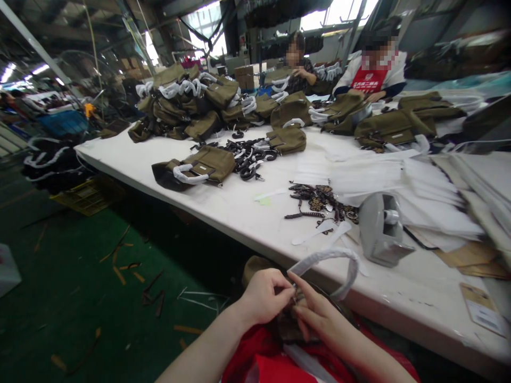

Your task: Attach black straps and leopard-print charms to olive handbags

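Observation:
My left hand and my right hand meet over my lap, just below the white table's near edge. Both pinch at a small part of an olive bag resting on my lap; what the fingertips hold is too small to make out. The bag's handle, wrapped in white paper, arches up beside my right hand. Red cloth lies under my forearms.
A grey tape dispenser and a heap of dark tags sit on the table near me. Olive bags and black rings lie farther off, white paper sheets to the right. Two people work at the far side. Scraps litter the green floor.

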`<action>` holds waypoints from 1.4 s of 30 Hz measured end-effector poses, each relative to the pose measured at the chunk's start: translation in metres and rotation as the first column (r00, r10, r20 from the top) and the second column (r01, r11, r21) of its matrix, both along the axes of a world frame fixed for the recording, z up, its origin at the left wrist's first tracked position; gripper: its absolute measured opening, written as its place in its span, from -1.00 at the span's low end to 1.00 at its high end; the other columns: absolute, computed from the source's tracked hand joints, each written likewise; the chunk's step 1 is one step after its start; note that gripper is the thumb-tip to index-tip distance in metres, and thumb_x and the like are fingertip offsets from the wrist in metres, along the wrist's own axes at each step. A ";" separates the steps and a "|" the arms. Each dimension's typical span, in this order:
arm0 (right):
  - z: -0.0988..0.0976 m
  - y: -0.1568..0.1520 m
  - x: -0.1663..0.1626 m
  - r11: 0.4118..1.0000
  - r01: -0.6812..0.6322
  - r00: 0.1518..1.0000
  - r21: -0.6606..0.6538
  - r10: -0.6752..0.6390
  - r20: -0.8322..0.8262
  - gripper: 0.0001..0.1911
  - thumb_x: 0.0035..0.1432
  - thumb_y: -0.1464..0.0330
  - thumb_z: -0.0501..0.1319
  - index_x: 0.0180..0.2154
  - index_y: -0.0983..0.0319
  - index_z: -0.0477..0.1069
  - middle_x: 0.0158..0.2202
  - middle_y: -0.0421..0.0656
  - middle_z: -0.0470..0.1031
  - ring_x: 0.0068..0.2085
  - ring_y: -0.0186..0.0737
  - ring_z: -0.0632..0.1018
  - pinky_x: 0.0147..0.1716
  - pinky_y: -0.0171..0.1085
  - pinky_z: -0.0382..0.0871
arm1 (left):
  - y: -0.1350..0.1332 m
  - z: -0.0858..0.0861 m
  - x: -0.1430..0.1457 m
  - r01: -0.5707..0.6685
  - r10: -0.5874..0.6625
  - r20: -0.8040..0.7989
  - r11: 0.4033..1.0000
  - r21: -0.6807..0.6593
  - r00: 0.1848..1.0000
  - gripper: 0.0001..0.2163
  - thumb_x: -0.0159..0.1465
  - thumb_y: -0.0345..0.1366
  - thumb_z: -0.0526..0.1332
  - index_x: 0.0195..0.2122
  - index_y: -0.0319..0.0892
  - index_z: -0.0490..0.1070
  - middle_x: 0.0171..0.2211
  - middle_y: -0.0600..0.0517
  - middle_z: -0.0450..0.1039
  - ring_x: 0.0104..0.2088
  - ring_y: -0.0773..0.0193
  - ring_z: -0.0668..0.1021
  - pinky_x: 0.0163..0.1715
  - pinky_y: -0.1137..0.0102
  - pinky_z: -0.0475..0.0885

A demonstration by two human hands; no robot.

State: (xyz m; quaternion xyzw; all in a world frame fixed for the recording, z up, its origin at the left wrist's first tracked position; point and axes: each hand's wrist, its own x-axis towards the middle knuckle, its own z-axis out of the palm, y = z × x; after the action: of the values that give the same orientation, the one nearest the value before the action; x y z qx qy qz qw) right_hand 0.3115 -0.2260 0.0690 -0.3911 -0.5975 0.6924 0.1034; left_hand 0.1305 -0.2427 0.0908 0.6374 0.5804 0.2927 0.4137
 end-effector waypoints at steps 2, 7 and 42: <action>-0.002 0.001 0.000 1.000 0.011 1.000 -0.009 -0.011 -0.009 -0.20 0.21 0.24 0.03 0.37 0.39 -0.21 -0.65 -0.36 0.39 -0.59 -0.30 0.33 -0.46 -0.27 0.20 | -0.001 0.000 0.000 0.009 -0.009 -0.004 1.000 0.022 1.000 -0.81 0.23 -0.35 0.18 -0.44 -0.20 0.58 -0.44 0.05 0.51 -0.36 0.34 0.51 -0.31 0.46 0.35; -0.003 0.001 0.000 0.996 0.068 0.997 -0.050 -0.070 -0.038 -0.18 0.18 0.19 0.06 0.35 0.38 -0.15 -0.67 -0.38 0.33 -0.62 -0.33 0.27 -0.54 -0.32 0.09 | -0.003 0.003 0.002 0.022 -0.020 -0.027 0.998 0.067 0.999 -0.82 0.24 -0.35 0.20 -0.43 -0.19 0.58 -0.41 0.04 0.51 -0.34 0.33 0.51 -0.31 0.45 0.34; 0.002 0.002 0.020 0.808 0.202 0.938 0.553 -0.321 0.127 -0.43 0.21 0.25 0.11 0.22 0.24 0.15 -0.17 -0.06 0.53 -0.44 -0.25 0.48 -0.35 -0.20 0.41 | 0.001 0.001 0.005 -0.125 0.199 0.383 0.970 -0.209 0.902 -0.80 0.34 -0.17 0.07 -0.28 -0.19 0.34 -0.52 0.07 0.47 -0.60 0.37 0.48 -0.58 0.48 0.30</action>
State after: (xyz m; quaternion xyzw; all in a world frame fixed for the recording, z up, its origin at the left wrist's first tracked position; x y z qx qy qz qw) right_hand 0.3319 -0.2239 0.0707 -0.4981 -0.7133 0.4321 0.2376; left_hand 0.1351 -0.2420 0.0923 0.4735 0.5583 0.3970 0.5536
